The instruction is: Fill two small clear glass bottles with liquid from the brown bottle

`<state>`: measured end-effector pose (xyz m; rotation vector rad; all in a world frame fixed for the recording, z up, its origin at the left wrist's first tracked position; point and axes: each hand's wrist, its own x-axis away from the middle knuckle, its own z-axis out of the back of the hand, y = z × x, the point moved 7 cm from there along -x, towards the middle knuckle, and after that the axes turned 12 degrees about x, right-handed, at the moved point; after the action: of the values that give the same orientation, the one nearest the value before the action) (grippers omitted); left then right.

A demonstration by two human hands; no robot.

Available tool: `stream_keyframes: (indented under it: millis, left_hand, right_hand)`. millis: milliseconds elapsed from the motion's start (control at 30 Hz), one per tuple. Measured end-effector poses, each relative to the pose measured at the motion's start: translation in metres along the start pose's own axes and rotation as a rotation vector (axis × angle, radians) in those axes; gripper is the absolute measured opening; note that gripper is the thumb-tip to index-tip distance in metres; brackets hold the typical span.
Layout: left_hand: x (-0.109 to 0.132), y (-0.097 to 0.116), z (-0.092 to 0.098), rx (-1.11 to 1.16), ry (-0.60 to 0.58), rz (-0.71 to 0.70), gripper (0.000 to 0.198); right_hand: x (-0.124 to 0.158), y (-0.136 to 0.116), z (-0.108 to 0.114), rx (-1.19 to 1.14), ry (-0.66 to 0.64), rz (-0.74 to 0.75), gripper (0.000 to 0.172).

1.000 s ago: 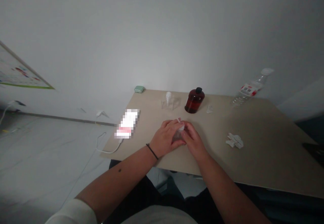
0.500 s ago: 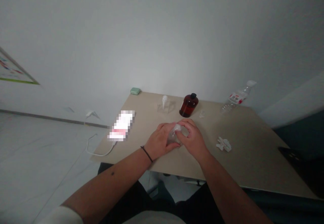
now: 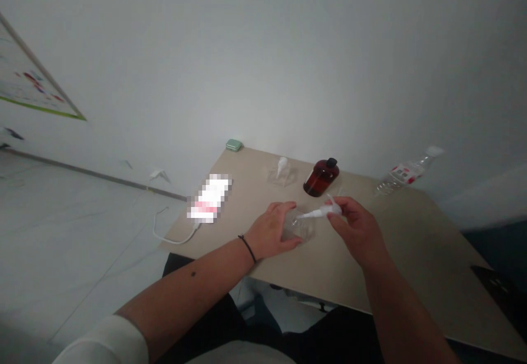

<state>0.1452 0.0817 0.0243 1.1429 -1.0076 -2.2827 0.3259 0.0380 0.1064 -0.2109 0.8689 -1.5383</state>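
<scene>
On the bench [image 3: 432, 259], right and below the frame's centre, the left hand [image 3: 269, 231] curls round a clear bottle [image 3: 305, 231], seemingly to steady it; the right hand [image 3: 362, 235] pinches a smaller white pump [image 3: 328, 210] by its head, probably to leave its stem [image 3: 313, 213] free.

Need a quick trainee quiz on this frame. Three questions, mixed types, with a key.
1. Multiple choice: what does the right hand hold?
A) Small green rectangular case
B) White plastic pump top
C) Clear plastic bottle with a red-and-white label

2. True or false: a black cap is on the glossy red-brown bottle.

3. Fill in: the ____ is wrapped around the clear, squat bottle.

Key:
1. B
2. True
3. left hand
</scene>
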Motion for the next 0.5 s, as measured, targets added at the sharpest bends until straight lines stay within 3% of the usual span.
stream_keyframes:
  millis: [300, 500]
  left_hand:
    - [-0.001, 0.0, 0.0, 0.016, -0.022, 0.03, 0.079]
    - [-0.002, -0.001, 0.001, 0.034, -0.033, 0.063, 0.079]
  right_hand:
    - [0.004, 0.005, -0.009, 0.059, -0.027, 0.002, 0.022]
    - [0.001, 0.002, 0.002, 0.01, -0.042, -0.028, 0.021]
